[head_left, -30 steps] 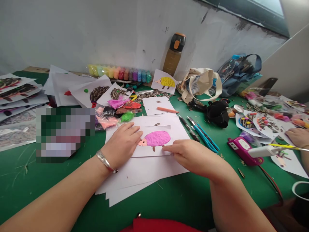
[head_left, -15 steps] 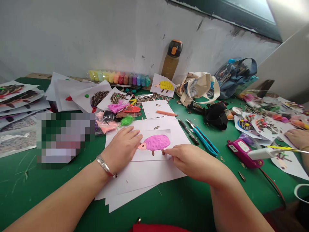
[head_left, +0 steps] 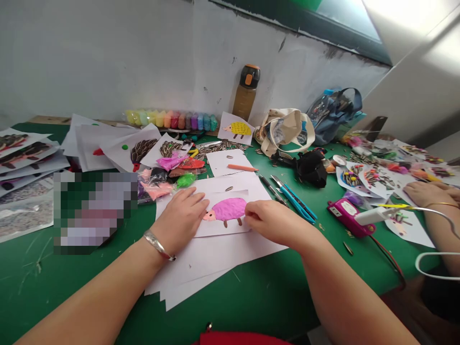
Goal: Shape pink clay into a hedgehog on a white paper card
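Observation:
My left hand (head_left: 181, 218), with a silver bangle at the wrist, lies flat with fingers stretched on the left part of a small white card (head_left: 212, 232). On that card is a hedgehog of modelling clay (head_left: 230, 209): a bumpy purple body, a pink face with a dark eye, and two brown legs. Beside the body's right end, my right hand (head_left: 275, 223) is closed, its fingers curled together against the card. Whether anything is between those fingertips is hidden. Under the card lie several larger white sheets (head_left: 215, 258), and one sunflower seed (head_left: 229, 188) rests just above it.
Bagged clay (head_left: 186, 180), an orange pencil (head_left: 242, 167), a pen (head_left: 272, 189) and a blue utility knife (head_left: 296, 199) lie around the sheets. Behind stand a bottle (head_left: 246, 93) and a yellow hedgehog card (head_left: 237, 128). At right are a purple device (head_left: 350, 218) and another person's hand (head_left: 427, 194).
My right hand has moved up from the hind leg to the body's right end, and its pointing finger has curled in. My left hand stays on the card. The view has shifted slightly.

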Motion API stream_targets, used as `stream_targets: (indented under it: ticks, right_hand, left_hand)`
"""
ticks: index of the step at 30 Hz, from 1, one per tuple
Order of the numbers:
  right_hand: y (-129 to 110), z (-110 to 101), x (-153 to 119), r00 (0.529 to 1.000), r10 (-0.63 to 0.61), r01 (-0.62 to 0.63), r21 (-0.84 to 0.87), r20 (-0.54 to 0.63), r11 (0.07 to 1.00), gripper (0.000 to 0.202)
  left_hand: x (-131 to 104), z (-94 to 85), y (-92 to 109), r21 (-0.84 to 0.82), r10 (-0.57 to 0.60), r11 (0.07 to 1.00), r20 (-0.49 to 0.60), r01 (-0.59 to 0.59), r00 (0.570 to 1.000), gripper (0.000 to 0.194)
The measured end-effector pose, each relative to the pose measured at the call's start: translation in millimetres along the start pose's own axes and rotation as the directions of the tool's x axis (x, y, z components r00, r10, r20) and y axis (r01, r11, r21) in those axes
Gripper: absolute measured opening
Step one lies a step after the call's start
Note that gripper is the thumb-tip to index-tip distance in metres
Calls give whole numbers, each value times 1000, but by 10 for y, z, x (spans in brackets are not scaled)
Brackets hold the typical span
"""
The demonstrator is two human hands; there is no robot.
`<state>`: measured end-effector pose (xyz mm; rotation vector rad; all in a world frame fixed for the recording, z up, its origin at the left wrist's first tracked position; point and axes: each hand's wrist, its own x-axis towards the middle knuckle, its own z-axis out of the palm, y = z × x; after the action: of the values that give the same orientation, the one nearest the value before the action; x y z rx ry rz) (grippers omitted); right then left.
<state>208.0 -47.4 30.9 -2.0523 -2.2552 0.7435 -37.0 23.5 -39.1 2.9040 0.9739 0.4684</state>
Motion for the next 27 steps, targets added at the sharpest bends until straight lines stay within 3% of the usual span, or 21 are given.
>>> stream_targets:
  ticks: [8,16,19,24,27]
  right_hand:
    - [-67,281,38,990,105,-104,8,-99,995,30]
    - [-70,449,49,970,50,-77,-108,-237,991,18]
    - [-53,433,44,970,52,-71,-72,-238,995,19]
    - [32,372,47,983,112,-87,170,-142,981,28]
    - [41,381,62,982,93,-78,100,-164,992,26]
  left_hand:
    - [22,-6,13,12,4,1000,17,-4,1000,27]
    - [27,-14,19,16,5,1000,10,-6,1000,26]
    - [33,-26,24,9,2,1000,25,-2,1000,25]
    - [45,-42,31,9,0,1000,58,-1,998,23]
    - [48,-38,27,6,1,1000,53,-2,999,24]
